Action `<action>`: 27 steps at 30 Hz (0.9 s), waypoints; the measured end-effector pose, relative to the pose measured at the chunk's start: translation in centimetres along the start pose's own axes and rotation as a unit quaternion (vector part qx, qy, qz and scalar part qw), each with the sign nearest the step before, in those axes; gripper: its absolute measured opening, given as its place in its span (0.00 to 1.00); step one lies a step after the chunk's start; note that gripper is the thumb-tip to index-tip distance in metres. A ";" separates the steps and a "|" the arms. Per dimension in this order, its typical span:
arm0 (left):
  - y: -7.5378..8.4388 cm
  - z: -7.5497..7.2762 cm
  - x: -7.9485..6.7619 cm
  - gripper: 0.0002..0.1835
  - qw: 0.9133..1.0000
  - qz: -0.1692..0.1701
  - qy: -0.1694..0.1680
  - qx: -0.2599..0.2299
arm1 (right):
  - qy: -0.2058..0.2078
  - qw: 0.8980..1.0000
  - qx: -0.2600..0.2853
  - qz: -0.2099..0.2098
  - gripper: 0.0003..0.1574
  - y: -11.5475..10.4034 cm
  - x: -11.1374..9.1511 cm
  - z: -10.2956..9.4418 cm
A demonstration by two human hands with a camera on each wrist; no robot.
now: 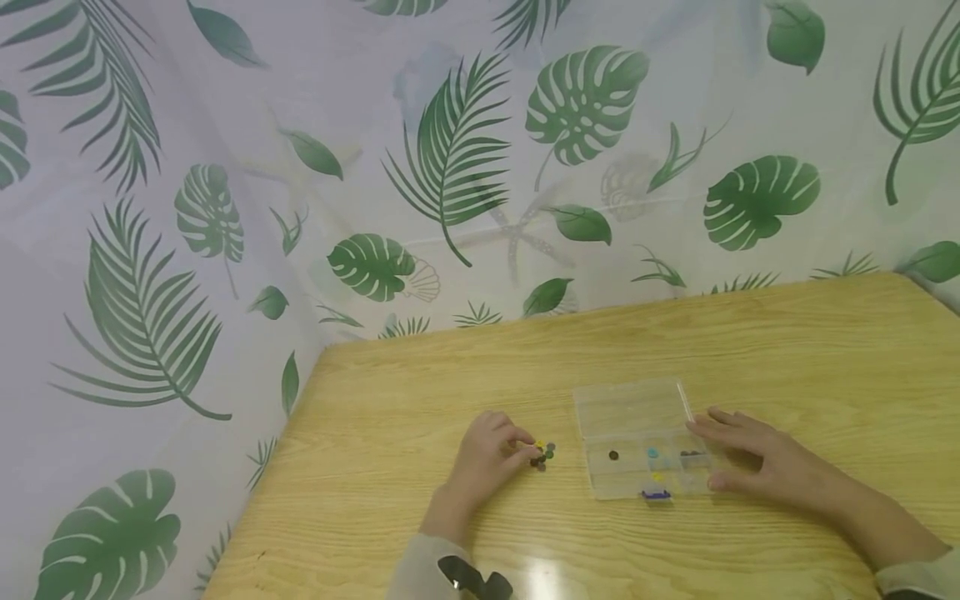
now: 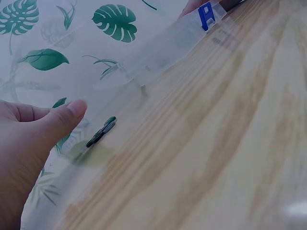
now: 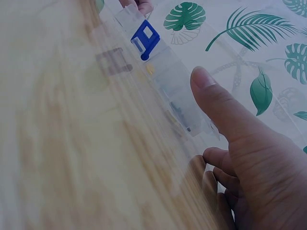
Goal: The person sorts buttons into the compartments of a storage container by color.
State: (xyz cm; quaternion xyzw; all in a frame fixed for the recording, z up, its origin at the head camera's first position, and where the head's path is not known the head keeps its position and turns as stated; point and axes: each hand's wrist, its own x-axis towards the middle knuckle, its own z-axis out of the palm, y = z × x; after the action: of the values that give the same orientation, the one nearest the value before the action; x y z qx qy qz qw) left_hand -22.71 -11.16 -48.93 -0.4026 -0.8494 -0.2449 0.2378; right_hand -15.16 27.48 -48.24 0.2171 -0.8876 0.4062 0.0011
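My left hand (image 1: 487, 454) is at a small cluster of coloured discs (image 1: 542, 462) on the table. Its thumb and index finger are parted at the cluster's left side; in the left wrist view the thumb (image 2: 67, 115) points toward the discs (image 2: 101, 132). To the right lies a clear plastic compartment box (image 1: 618, 483) with its lid (image 1: 630, 408) folded back. Inside are a dark disc (image 1: 613, 456), blue pieces (image 1: 653, 453), yellow pieces (image 1: 657, 477) and dark pieces (image 1: 693, 454). Spread fingers and thumb of my right hand (image 1: 765, 458) rest along the box's right side.
A blue latch (image 1: 656, 495) sticks out from the box's front edge. The wooden table (image 1: 390, 383) meets a white leaf-patterned cloth (image 1: 480, 275) at its back and left edges. Light glares off the table near the front.
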 end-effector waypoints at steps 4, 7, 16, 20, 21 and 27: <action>-0.5 -0.3 -0.4 0.07 1.000 -0.015 -0.007 -0.002 | 0.000 1.000 -0.004 -0.003 0.41 0.0 0.0 0.0; -0.6 -0.6 -0.6 0.07 1.000 -0.021 -0.017 -0.008 | 0.000 1.000 -0.002 -0.005 0.41 0.0 0.0 -0.1; -0.6 -0.6 -0.7 0.09 0.998 0.007 -0.059 -0.022 | -0.003 1.000 -0.001 -0.011 0.41 0.0 0.0 0.0; -0.5 -0.6 -0.7 0.09 0.996 0.020 -0.076 -0.029 | -0.004 1.000 0.002 -0.004 0.40 0.0 0.0 0.1; -0.4 -0.6 -0.7 0.08 0.996 0.021 -0.080 -0.029 | -0.003 1.000 0.003 -0.002 0.40 0.0 0.0 0.1; -0.4 -0.5 -0.6 0.08 0.995 0.024 -0.089 -0.027 | -0.001 1.000 0.000 -0.002 0.40 0.1 0.0 0.0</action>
State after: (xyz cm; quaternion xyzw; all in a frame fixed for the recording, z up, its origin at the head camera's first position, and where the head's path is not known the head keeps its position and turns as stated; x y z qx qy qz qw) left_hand -22.55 -12.08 -48.98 -0.4494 -0.8504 -0.2253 0.1557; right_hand -15.20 27.49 -48.33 0.2193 -0.8872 0.4060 0.0005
